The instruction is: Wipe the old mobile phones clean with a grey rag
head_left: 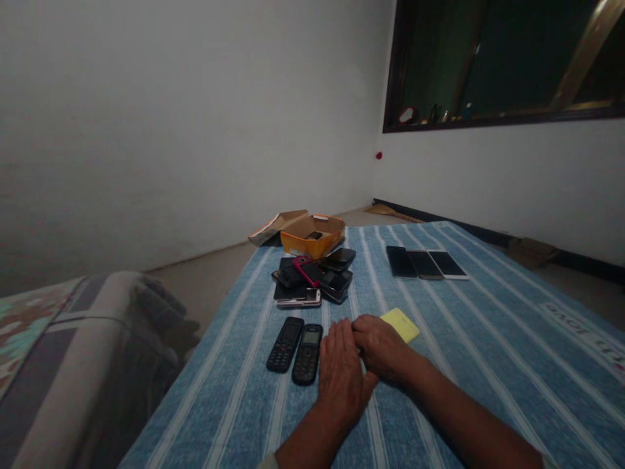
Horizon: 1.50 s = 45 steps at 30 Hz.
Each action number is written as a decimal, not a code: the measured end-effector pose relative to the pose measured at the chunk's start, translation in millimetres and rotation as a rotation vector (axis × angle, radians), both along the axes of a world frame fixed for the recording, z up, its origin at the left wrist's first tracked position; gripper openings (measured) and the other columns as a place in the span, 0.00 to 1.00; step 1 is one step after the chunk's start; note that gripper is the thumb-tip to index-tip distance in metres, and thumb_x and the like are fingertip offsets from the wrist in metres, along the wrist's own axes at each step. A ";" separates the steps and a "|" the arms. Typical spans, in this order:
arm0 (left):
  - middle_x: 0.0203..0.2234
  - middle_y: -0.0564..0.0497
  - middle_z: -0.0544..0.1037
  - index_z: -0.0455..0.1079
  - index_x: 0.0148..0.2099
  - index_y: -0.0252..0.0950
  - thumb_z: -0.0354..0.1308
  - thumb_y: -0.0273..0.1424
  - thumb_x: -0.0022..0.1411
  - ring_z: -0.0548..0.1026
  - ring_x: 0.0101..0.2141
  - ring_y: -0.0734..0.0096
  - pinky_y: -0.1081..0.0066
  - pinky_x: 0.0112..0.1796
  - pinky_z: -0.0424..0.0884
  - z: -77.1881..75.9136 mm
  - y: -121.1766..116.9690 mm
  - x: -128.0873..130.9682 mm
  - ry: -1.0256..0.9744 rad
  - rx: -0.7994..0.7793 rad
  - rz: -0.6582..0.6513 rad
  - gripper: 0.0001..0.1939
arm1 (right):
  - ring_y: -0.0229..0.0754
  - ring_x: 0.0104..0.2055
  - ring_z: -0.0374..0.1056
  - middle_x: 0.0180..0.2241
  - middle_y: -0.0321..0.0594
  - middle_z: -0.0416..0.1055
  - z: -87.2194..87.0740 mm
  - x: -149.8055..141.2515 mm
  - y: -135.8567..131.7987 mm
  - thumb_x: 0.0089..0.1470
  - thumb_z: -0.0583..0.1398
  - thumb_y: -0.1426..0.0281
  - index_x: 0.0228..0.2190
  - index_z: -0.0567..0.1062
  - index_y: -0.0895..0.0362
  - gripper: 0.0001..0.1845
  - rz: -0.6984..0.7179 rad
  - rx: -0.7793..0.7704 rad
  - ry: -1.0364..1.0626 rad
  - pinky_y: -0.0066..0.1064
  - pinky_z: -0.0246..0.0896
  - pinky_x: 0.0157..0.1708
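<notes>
My left hand lies with its fingers stretched out and together, its edge right beside a black keypad phone. Another black keypad phone sits just left of that one. Against the left hand's fingers and thumb rests my right hand, its fingers curled inward; whatever is under or between the hands is hidden. A flat yellow piece, perhaps a cover, pokes out beyond the right hand. Farther back is a heap of several mobile phones, among them a pink one and a silver-edged one.
Behind the heap stands an open orange cardboard box with a small phone inside. Three flat smartphones lie side by side at the back right. All rest on a striped blue cloth. A draped grey blanket is at the left.
</notes>
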<state>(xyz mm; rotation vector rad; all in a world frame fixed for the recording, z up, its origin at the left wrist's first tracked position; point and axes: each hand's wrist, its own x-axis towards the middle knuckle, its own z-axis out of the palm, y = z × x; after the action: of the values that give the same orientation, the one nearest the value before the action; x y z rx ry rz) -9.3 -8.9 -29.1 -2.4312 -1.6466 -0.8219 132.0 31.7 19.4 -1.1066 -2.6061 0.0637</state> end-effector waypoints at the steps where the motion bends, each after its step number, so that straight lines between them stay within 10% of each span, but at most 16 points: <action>1: 0.62 0.31 0.63 0.43 0.69 0.26 0.58 0.33 0.54 0.59 0.63 0.44 0.48 0.59 0.59 0.8 -0.1 0.0 0.000 -0.018 0.003 0.45 | 0.45 0.40 0.64 0.34 0.44 0.71 0.5 -1.0 -0.7 0.55 0.56 0.78 0.36 0.78 0.60 0.11 -0.012 -0.007 0.002 0.34 0.57 0.43; 33: 0.63 0.32 0.63 0.51 0.66 0.21 0.52 0.25 0.51 0.58 0.64 0.48 0.51 0.62 0.54 27.3 -7.5 9.9 0.007 -0.205 0.076 0.40 | 0.42 0.38 0.64 0.33 0.42 0.69 22.4 3.6 -10.9 0.58 0.56 0.72 0.33 0.78 0.61 0.10 0.074 -0.108 0.021 0.32 0.57 0.42; 45: 0.61 0.30 0.64 0.50 0.66 0.22 0.57 0.29 0.51 0.61 0.62 0.45 0.48 0.59 0.58 16.8 -6.5 9.2 -0.021 -0.075 0.052 0.42 | 0.43 0.41 0.65 0.35 0.44 0.72 8.6 -13.8 -4.4 0.60 0.55 0.74 0.36 0.77 0.60 0.10 -0.218 -0.154 0.073 0.30 0.57 0.40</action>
<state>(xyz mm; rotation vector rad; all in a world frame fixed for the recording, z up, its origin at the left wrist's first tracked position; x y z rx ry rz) -0.1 -15.3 -12.4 -2.4246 -1.7720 -0.7944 118.2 27.3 27.9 -1.4071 -2.4342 0.2556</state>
